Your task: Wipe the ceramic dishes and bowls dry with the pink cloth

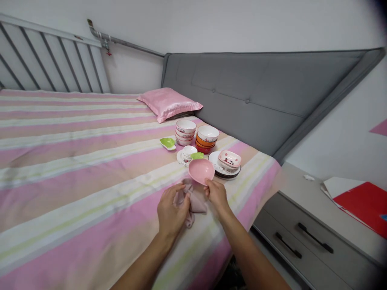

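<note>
A shallow pink bowl (201, 170) is gripped at its near rim by my right hand (216, 194), its inside facing up. My left hand (172, 209) is closed on a dusty-pink cloth (197, 203), which hangs down just below the bowl. Beyond the bowl are small white dishes (189, 151) on little plates and a green leaf-shaped dish (168, 143); a second green dish (197, 155) is partly hidden by the bowl. To the right, a pink rectangular dish (229, 158) rests on a stack of plates (222, 167).
Behind stand a stack of white bowls (185, 131) and a stack of red, orange and white bowls (207, 139). A pink pillow (169, 102) lies against the grey headboard (242, 86). At right, a grey nightstand (305, 197) below bed height holds a red folder (363, 203).
</note>
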